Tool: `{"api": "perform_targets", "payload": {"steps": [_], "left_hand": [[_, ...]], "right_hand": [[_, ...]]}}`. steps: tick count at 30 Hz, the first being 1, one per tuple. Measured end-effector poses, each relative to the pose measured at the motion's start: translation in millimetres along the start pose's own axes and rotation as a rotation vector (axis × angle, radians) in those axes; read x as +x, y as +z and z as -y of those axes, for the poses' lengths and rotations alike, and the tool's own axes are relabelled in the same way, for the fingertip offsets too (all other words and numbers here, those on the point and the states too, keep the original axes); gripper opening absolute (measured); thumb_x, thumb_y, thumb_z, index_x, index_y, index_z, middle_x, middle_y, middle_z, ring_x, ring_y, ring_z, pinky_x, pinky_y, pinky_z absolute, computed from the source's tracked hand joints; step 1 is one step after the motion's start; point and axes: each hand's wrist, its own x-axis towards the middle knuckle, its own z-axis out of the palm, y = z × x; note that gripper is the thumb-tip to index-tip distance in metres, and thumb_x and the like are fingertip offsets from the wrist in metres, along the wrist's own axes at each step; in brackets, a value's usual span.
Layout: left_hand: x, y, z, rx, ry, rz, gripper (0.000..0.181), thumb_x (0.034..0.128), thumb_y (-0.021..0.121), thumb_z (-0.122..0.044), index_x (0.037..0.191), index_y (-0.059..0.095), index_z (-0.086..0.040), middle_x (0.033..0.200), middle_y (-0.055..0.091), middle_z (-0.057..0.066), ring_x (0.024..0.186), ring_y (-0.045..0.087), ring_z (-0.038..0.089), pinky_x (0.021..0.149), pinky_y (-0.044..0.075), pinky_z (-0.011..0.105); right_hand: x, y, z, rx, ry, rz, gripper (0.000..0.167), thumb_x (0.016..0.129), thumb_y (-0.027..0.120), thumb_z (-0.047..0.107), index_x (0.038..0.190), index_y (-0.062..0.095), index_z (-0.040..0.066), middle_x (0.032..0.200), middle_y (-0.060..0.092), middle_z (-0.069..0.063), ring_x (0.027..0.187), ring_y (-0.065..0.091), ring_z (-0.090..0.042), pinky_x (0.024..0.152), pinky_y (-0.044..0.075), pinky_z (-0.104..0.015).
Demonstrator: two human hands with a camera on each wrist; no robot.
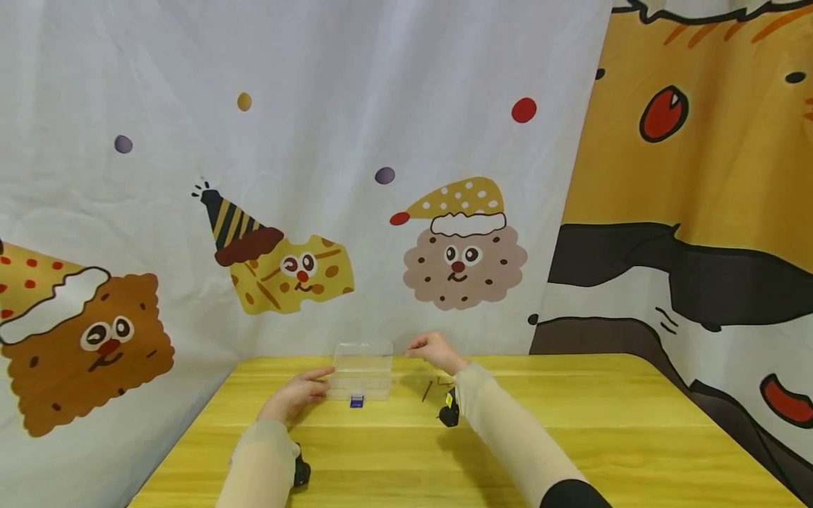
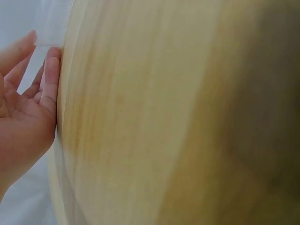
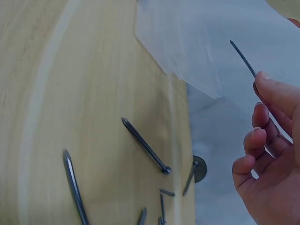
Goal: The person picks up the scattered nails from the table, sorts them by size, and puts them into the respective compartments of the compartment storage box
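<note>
A clear plastic box [image 1: 360, 381] with a blue latch [image 1: 357, 401] stands on the table, its transparent lid [image 1: 363, 351] raised at the back. My left hand [image 1: 297, 395] is at the box's left side; in the left wrist view its extended fingertips [image 2: 52, 65] touch or nearly touch the clear plastic. My right hand [image 1: 437, 352] is raised to the right of the box. Between thumb and forefinger it pinches a thin dark nail [image 3: 243, 58], the point directed away from the palm, the head hidden by the fingers. Several more nails [image 3: 146, 146] of different sizes lie loose right of the box.
The wooden table [image 1: 394, 451] ends just behind the box. A white curtain [image 1: 356, 92] with cartoon prints hangs behind it. Black wrist devices [image 1: 449, 415] are worn on both arms. One nail with a broad round head [image 3: 200, 168] lies near the table's far edge.
</note>
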Motion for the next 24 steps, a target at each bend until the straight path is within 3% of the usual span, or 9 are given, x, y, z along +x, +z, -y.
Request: {"api": "perform_targets", "payload": {"steps": [10, 18, 24], "left_hand": [[-1.0, 1.4, 2.3, 0.003, 0.012, 0.012, 0.053, 0.0954, 0.052, 0.001, 0.145, 0.037, 0.006, 0.144, 0.034, 0.032, 0.098, 0.053, 0.024, 0.088, 0.048, 0.036], [-0.3, 0.8, 0.0, -0.004, -0.002, -0.028, 0.052, 0.0936, 0.055, 0.002, 0.144, 0.041, 0.005, 0.141, 0.04, 0.028, 0.097, 0.053, 0.025, 0.088, 0.048, 0.037], [-3.0, -0.3, -1.7, -0.001, 0.001, -0.019, 0.053, 0.0937, 0.054, 0.002, 0.144, 0.04, 0.005, 0.142, 0.038, 0.028, 0.099, 0.053, 0.026, 0.091, 0.046, 0.041]], "right_hand": [[-0.2, 24, -3, -0.052, -0.023, -0.028, 0.017, 0.091, 0.067, 0.01, 0.101, 0.074, -0.002, 0.098, 0.07, -0.007, 0.092, 0.062, -0.021, 0.083, 0.051, -0.041], [6.2, 33, 1, -0.023, -0.005, -0.018, 0.014, 0.09, 0.067, 0.007, 0.098, 0.074, -0.004, 0.096, 0.069, -0.009, 0.093, 0.062, -0.024, 0.086, 0.05, -0.043], [9.5, 44, 5, -0.057, 0.008, -0.017, 0.013, 0.088, 0.069, 0.005, 0.095, 0.074, -0.005, 0.095, 0.068, -0.01, 0.09, 0.061, -0.024, 0.082, 0.051, -0.042]]}}
